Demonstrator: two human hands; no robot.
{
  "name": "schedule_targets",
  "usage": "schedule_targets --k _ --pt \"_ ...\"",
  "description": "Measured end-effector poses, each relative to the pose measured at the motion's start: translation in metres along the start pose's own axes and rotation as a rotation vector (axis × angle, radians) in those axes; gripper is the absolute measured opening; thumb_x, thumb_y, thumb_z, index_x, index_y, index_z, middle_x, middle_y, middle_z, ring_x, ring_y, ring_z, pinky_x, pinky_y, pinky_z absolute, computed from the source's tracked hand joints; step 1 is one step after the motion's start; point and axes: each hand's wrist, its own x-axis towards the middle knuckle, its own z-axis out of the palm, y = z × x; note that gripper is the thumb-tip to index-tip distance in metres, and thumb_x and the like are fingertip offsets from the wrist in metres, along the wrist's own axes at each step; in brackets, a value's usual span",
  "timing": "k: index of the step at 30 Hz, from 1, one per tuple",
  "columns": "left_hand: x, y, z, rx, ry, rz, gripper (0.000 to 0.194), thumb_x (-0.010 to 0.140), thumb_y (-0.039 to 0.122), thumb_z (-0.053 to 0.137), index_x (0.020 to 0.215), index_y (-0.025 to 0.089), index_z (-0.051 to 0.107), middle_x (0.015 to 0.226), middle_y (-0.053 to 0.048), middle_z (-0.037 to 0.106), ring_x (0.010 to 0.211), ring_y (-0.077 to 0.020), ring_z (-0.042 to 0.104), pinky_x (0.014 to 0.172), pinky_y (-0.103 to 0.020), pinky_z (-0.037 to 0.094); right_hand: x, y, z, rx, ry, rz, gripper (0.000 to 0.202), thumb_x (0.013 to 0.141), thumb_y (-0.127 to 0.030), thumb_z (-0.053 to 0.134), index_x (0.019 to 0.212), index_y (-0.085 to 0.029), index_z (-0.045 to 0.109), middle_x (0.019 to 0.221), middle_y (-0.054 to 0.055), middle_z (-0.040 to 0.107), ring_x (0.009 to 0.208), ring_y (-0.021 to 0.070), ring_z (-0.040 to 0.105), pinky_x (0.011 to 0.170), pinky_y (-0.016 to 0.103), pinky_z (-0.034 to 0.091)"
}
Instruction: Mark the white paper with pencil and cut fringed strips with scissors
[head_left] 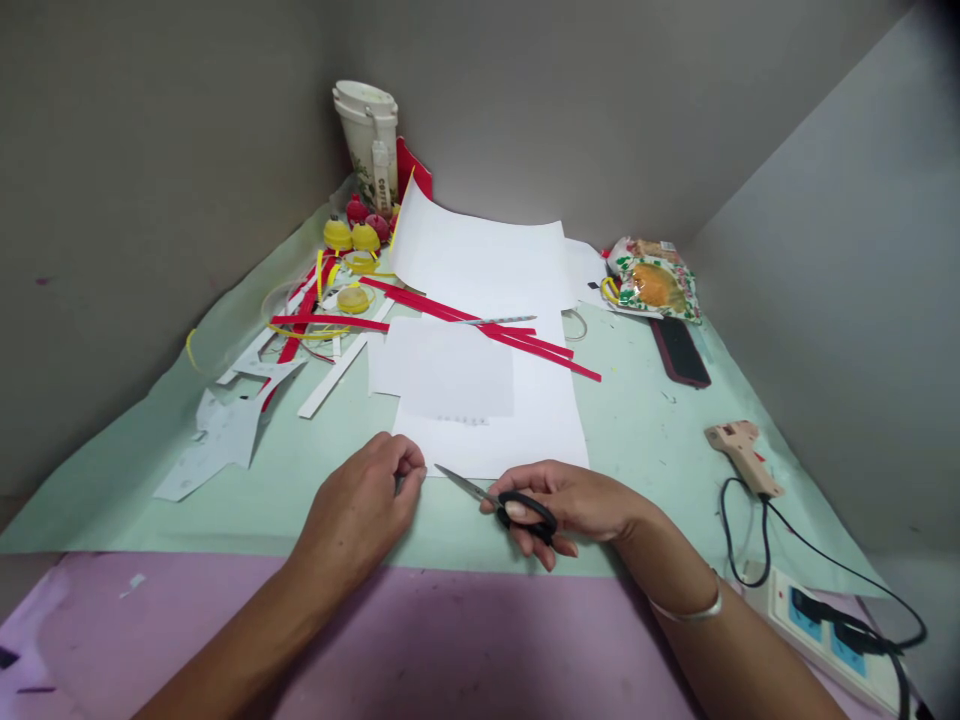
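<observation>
In my right hand is a pair of scissors with black handles, my fingers through the loops. The blades look closed together and point left, toward my other hand. My left hand is closed, its thumb pressed to the curled fingers beside the lower left corner of a white sheet. A small dark patch shows between thumb and fingers; what it is, if anything is held, I cannot make out. On the big sheet lies a smaller white paper. Red strips and a patterned pencil-like stick cross above it.
Paper offcuts, yellow round pieces and a lidded cup stand or lie at left. To the right are a snack packet, a phone, a glue gun and a power strip with black cables.
</observation>
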Motion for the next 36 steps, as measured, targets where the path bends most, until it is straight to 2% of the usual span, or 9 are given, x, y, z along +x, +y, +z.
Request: schedule_targets --k 11,18,25,29,32,36 --pt "0.001 -0.001 -0.001 0.012 -0.042 0.003 0.009 0.082 0.028 0.047 0.079 0.023 0.054 0.078 0.001 0.057 0.069 -0.0163 0.052 0.062 -0.029 0.035 0.004 0.002 0.004 0.022 -0.047 -0.002 0.033 0.085 -0.034 0.068 0.108 -0.013 0.06 0.066 0.001 0.067 0.045 0.0104 0.064 0.03 0.012 0.037" --pt "0.001 -0.001 -0.001 -0.006 -0.023 0.017 0.011 0.083 0.029 0.047 0.08 0.022 0.055 0.08 0.0 0.057 0.071 -0.0166 0.053 0.063 -0.03 0.036 0.005 0.002 0.004 0.022 -0.04 -0.004 0.034 0.085 -0.035 0.068 0.109 -0.013 0.059 0.066 0.001 0.067 0.046 0.0103 0.064 0.03 0.012 0.036" --pt "0.002 0.004 0.005 0.013 0.014 0.069 0.014 0.086 0.03 0.045 0.083 0.022 0.056 0.083 -0.001 0.059 0.074 -0.018 0.055 0.065 -0.03 0.038 0.0 -0.002 0.006 -0.017 0.02 -0.028 0.037 0.084 -0.037 0.069 0.109 -0.013 0.059 0.066 0.001 0.067 0.046 0.0099 0.063 0.03 0.013 0.034" --pt "0.004 0.008 0.007 0.008 0.056 0.075 0.015 0.087 0.029 0.043 0.086 0.022 0.056 0.086 -0.002 0.06 0.076 -0.0185 0.057 0.066 -0.03 0.038 -0.002 -0.006 0.013 -0.11 0.099 -0.047 0.035 0.086 -0.039 0.066 0.109 -0.014 0.057 0.067 0.0 0.066 0.048 0.0094 0.062 0.034 0.013 0.037" --pt "0.005 0.008 0.006 0.011 0.068 0.054 0.014 0.087 0.029 0.044 0.085 0.022 0.056 0.085 -0.002 0.06 0.076 -0.0184 0.057 0.065 -0.03 0.038 -0.003 -0.007 0.02 -0.19 0.145 -0.033 0.031 0.088 -0.039 0.062 0.107 -0.015 0.055 0.069 0.0 0.065 0.05 0.0089 0.062 0.037 0.013 0.039" --pt "0.005 0.004 0.001 0.019 0.068 0.003 0.013 0.085 0.027 0.045 0.084 0.022 0.056 0.083 -0.001 0.06 0.073 -0.0178 0.055 0.064 -0.03 0.037 -0.003 -0.007 0.026 -0.248 0.125 -0.024 0.03 0.089 -0.038 0.06 0.107 -0.015 0.054 0.068 0.0 0.064 0.05 0.009 0.062 0.038 0.014 0.041"
